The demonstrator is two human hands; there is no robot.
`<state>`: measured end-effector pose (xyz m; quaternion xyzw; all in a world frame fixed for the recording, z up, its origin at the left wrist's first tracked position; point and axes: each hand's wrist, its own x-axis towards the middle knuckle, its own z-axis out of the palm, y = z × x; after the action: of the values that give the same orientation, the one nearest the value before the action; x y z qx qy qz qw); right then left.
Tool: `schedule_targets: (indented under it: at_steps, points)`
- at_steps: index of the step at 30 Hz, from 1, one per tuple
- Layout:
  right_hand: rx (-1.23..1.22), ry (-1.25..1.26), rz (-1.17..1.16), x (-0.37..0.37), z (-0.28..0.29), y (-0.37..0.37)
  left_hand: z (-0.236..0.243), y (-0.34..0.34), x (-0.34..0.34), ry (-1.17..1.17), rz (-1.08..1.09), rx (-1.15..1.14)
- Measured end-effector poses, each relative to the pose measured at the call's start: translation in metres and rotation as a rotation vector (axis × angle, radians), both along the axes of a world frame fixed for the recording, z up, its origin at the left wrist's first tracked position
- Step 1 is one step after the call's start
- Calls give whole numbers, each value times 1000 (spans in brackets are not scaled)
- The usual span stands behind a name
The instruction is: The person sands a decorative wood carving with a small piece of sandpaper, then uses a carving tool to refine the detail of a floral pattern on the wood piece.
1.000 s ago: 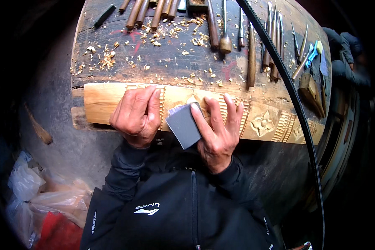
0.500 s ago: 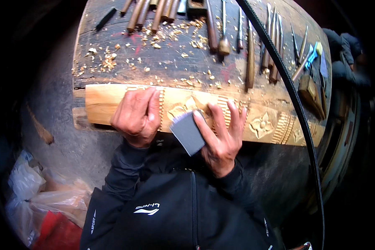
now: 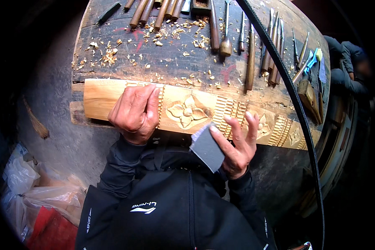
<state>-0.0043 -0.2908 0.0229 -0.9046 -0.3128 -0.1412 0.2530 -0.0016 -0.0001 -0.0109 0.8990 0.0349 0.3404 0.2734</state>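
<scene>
Grey sheet (image 3: 208,151) is sitting in the right hand (image 3: 238,153), the index finger lying on top and the thumb apparently pressing from below, while the other fingers are standing apart. Its upper end is overlapping, in this view, the near edge of the carved board (image 3: 206,100); whether the two are touching, I cannot tell. Judging by its thin, folded look, the sheet is probably weighing little, bending under pressure and offering a gritty, non-slip face; the flat middle is suiting a pinch better than the frayed purplish edge.

Farther left, the left hand (image 3: 134,114) is curling over the board beside narrow carved rows; its palm is facing down, so I cannot tell whether it is gripping anything or only pressing. The board is lying along the near side of the worktop (image 3: 171,56), likely feeling stiff and fairly heavy. Its plain left end is offering the safest hold, since the thin petals of the carved flower (image 3: 187,112) are probably chipping more easily.

Beyond, wooden-handled tools (image 3: 251,62) are lying about, several running out of view at the top. A black cable (image 3: 298,102) is crossing the board's right part, and darkness is swallowing the rim.
</scene>
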Motion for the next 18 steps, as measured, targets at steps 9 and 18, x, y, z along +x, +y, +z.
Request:
schedule_targets:
  at_steps: [9, 18]
  points:
    - [-146, 73, 177, 39, 4, 7, 1, 0, 0, 17, 5, 14]
    - [-230, 48, 293, 55, 10, 0, 3, -1, 0, 27, 11, 9]
